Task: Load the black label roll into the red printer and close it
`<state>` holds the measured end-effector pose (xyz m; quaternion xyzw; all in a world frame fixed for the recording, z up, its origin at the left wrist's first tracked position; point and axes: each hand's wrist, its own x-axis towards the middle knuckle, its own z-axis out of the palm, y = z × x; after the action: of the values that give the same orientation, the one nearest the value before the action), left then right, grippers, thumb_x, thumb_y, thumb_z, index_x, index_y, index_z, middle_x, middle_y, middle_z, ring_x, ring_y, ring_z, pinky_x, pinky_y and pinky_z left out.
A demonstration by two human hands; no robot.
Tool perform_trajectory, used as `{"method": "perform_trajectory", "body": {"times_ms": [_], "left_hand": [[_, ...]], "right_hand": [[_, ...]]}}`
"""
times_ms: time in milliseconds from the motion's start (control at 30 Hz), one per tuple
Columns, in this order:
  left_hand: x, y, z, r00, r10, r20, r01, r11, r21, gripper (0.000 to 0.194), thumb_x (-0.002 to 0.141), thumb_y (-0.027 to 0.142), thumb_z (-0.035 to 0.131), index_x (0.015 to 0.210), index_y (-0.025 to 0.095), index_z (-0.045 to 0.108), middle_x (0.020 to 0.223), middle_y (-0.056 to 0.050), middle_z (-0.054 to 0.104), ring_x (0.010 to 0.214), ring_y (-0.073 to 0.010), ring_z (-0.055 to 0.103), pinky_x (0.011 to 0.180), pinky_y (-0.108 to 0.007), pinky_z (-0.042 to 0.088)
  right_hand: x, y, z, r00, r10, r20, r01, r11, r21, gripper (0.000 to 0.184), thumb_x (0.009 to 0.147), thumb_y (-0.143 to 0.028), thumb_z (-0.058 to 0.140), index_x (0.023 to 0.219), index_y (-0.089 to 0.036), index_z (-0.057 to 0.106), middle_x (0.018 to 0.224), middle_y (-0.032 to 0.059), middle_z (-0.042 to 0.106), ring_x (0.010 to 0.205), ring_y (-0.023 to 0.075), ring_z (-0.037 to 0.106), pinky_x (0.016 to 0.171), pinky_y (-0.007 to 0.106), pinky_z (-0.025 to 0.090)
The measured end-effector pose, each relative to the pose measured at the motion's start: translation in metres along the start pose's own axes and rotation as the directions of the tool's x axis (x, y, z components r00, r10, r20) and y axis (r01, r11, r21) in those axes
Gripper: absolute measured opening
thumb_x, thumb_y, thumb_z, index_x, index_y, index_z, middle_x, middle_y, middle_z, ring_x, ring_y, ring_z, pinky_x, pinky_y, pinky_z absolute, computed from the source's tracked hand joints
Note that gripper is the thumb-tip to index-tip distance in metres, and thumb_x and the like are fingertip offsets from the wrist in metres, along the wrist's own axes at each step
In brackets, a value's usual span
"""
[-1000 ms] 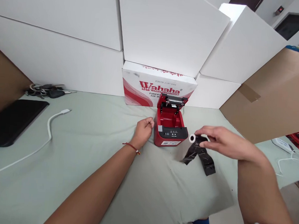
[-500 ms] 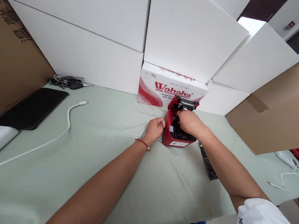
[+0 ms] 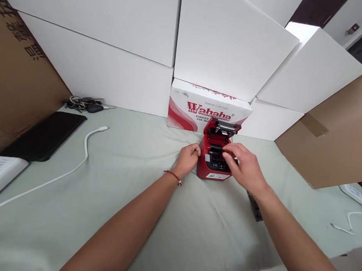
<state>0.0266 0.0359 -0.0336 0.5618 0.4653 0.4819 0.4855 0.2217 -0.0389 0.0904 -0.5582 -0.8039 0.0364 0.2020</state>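
A small red printer [image 3: 204, 166] stands open on the pale green cloth, its lid [image 3: 224, 128] tipped back toward the Wahaha box. A black roll [image 3: 215, 148] lies inside its bay. My left hand [image 3: 188, 158] is curled into a loose fist against the printer's left side. My right hand [image 3: 243, 166] lies over the printer's front right, its fingers bent and pinching at the roll's edge. A black strip [image 3: 254, 204] lies on the cloth under my right forearm, mostly hidden.
A white and red Wahaha box [image 3: 208, 106] sits behind the printer among white boxes. Brown cardboard [image 3: 336, 138] leans at the right. A white cable [image 3: 85, 145], a black flat device [image 3: 44, 136] and keys [image 3: 84, 104] lie at the left. Another white cable [image 3: 350, 217] is at the right.
A second ago my right hand held the roll and black strip to the right of the printer. It then reached into the bay; now the roll lies inside and the hand has drawn back to the front.
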Motion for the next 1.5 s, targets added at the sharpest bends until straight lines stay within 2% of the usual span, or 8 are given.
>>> {"method": "perform_trajectory", "body": {"times_ms": [133, 267, 433, 533, 767, 1100, 1333, 1500], "left_hand": [[-0.001, -0.005, 0.0, 1.0, -0.009, -0.023, 0.008, 1.0, -0.005, 0.012, 0.07, 0.014, 0.05, 0.064, 0.023, 0.056, 0.059, 0.003, 0.055, 0.062, -0.0163, 0.05, 0.064, -0.028, 0.037], [-0.001, 0.0, -0.005, 0.992, -0.022, -0.121, 0.023, 1.0, 0.003, 0.012, 0.08, 0.018, 0.05, 0.074, 0.024, 0.058, 0.059, 0.004, 0.049, 0.058, -0.017, 0.047, 0.061, -0.029, 0.037], [0.025, 0.036, -0.008, 0.913, 0.218, -0.346, -0.198, 0.976, 0.091, 0.016, 0.096, 0.025, 0.055, 0.099, 0.023, 0.07, 0.106, -0.005, 0.075, 0.103, -0.0211, 0.067, 0.098, -0.033, 0.053], [0.046, 0.057, -0.005, 0.922, 0.283, -0.262, -0.287, 0.958, 0.024, 0.028, 0.106, 0.036, 0.052, 0.113, 0.022, 0.075, 0.128, -0.01, 0.079, 0.127, -0.0236, 0.068, 0.114, -0.038, 0.052], [0.038, 0.053, -0.002, 0.978, 0.151, -0.147, -0.18, 0.96, -0.215, 0.054, 0.105, 0.068, 0.054, 0.124, 0.024, 0.079, 0.146, -0.012, 0.077, 0.137, -0.0276, 0.07, 0.097, -0.036, 0.064], [-0.011, 0.037, -0.004, 0.872, 0.487, -0.046, -0.473, 0.863, 0.177, 0.069, 0.116, 0.065, 0.035, 0.097, 0.027, 0.089, 0.115, -0.007, 0.089, 0.129, -0.0284, 0.077, 0.133, -0.053, 0.041], [-0.016, 0.027, -0.005, 0.755, 0.651, 0.073, -0.637, 0.703, 0.317, 0.056, 0.117, 0.051, 0.039, 0.092, 0.025, 0.082, 0.11, -0.007, 0.09, 0.113, -0.0265, 0.082, 0.112, -0.052, 0.053], [-0.012, 0.026, -0.011, 0.756, 0.638, 0.148, -0.652, 0.712, 0.259, 0.025, 0.109, 0.039, 0.061, 0.103, 0.025, 0.08, 0.116, -0.008, 0.088, 0.118, -0.0286, 0.079, 0.112, -0.053, 0.052]], "right_hand": [[-0.056, 0.004, 0.023, 0.956, -0.204, -0.21, 0.202, 0.979, -0.034, 0.026, 0.113, -0.029, 0.06, 0.131, -0.024, 0.077, 0.128, 0.0143, 0.082, 0.118, 0.0316, 0.074, 0.103, 0.051, 0.061], [-0.076, 0.007, 0.053, 0.945, -0.211, -0.25, 0.193, 0.977, -0.095, 0.039, 0.111, -0.024, 0.061, 0.15, -0.023, 0.069, 0.141, 0.0177, 0.078, 0.129, 0.0341, 0.07, 0.11, 0.058, 0.059], [-0.077, 0.011, 0.075, 0.925, -0.177, -0.335, 0.162, 0.984, -0.071, 0.054, 0.109, -0.017, 0.055, 0.162, -0.028, 0.06, 0.144, 0.0165, 0.075, 0.132, 0.034, 0.069, 0.118, 0.064, 0.056], [-0.076, 0.013, 0.081, 0.917, -0.169, -0.361, 0.155, 0.986, -0.066, 0.054, 0.108, -0.015, 0.053, 0.159, -0.03, 0.062, 0.142, 0.015, 0.076, 0.131, 0.0333, 0.07, 0.117, 0.063, 0.057], [-0.078, 0.015, 0.079, 0.912, -0.168, -0.374, 0.18, 0.984, -0.004, 0.045, 0.108, -0.01, 0.051, 0.144, -0.026, 0.073, 0.133, 0.0129, 0.078, 0.128, 0.0285, 0.069, 0.118, 0.051, 0.058], [-0.082, 0.009, 0.067, 0.89, -0.142, -0.434, 0.199, 0.976, 0.09, 0.029, 0.112, -0.023, 0.057, 0.134, -0.023, 0.075, 0.121, 0.0121, 0.077, 0.124, 0.0278, 0.068, 0.111, 0.047, 0.059], [-0.08, 0.01, 0.066, 0.849, -0.179, -0.497, 0.248, 0.966, 0.076, 0.031, 0.108, -0.016, 0.063, 0.137, -0.024, 0.068, 0.118, 0.0102, 0.075, 0.119, 0.0275, 0.068, 0.106, 0.048, 0.06], [-0.078, 0.011, 0.065, 0.849, -0.203, -0.488, 0.254, 0.967, 0.04, 0.03, 0.107, -0.013, 0.065, 0.136, -0.022, 0.066, 0.116, 0.0109, 0.073, 0.115, 0.0276, 0.067, 0.104, 0.047, 0.061]]}}
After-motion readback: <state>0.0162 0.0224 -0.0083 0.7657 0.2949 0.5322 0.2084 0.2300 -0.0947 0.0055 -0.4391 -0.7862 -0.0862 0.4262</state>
